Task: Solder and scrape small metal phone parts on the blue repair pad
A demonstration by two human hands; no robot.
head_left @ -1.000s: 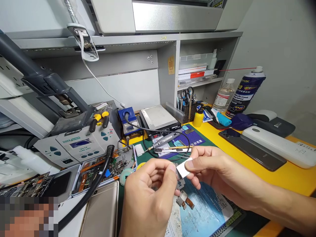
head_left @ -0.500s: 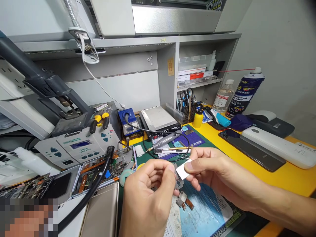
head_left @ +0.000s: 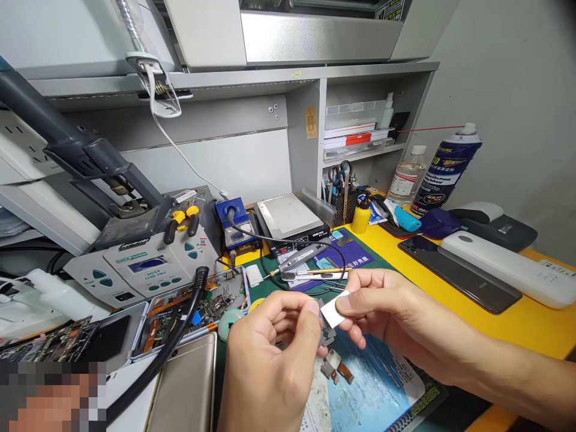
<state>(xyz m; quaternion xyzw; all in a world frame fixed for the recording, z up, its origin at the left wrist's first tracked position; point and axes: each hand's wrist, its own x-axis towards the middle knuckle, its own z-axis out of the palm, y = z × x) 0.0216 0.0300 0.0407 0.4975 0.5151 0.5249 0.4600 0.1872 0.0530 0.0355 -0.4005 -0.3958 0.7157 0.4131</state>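
Observation:
My left hand (head_left: pixel 274 360) pinches a thin grey metal plate with cut-out edges (head_left: pixel 327 337), most of it hidden behind the fingers. From the right, my right hand (head_left: pixel 382 303) grips a small white square pad (head_left: pixel 332 314) between thumb and fingers. The pad lies against or just over the plate; whether they touch, I cannot tell. Below both hands, small camera modules with brown flex cables (head_left: pixel 337 366) rest on a blue printed mat (head_left: pixel 373 390).
A soldering iron (head_left: pixel 299 259) and tweezers lie behind the hands. On the left are a parts tray (head_left: pixel 216 300), a gold phone back (head_left: pixel 184 384) and a black hose (head_left: pixel 180 336). A dark phone (head_left: pixel 459 273) and a spray can (head_left: pixel 445 174) stand to the right.
Almost nothing differs. My left hand has shifted very slightly; both hands keep their hold on the plate and the white pad.

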